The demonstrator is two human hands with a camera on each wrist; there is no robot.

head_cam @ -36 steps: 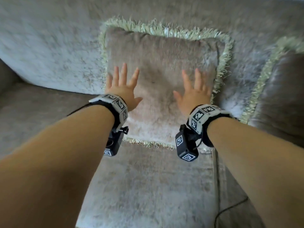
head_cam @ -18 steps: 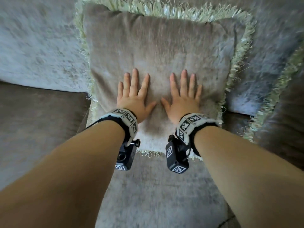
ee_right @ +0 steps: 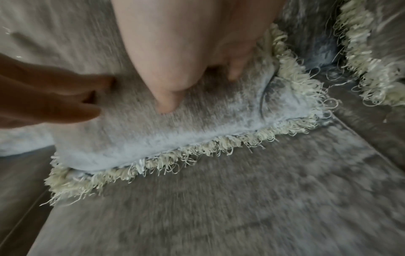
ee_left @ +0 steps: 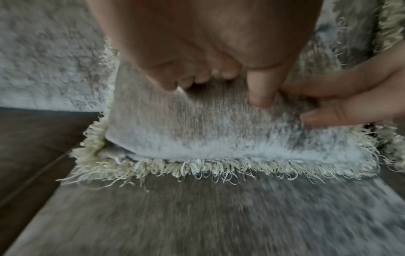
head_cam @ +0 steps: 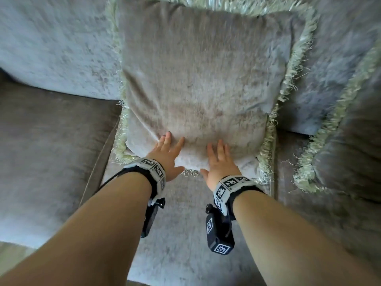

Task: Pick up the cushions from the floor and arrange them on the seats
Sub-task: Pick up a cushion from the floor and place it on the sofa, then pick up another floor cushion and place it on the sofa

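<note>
While upright, cushion (head_cam: 198,79), both hands pressing

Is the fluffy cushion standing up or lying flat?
Standing up: the cushion leans on the sofa back, bottom fringe on the seat.

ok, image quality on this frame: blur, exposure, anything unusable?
Head view: mild motion blur on the cushion, strongest at its top fringe; left hand and right hand fairly sharp; wide-angle bending at the edges. Left wrist view: seat streaked with blur, palm dim and close. Right wrist view: same streaking on the seat, fringe readable. No glare; all usable.
</note>
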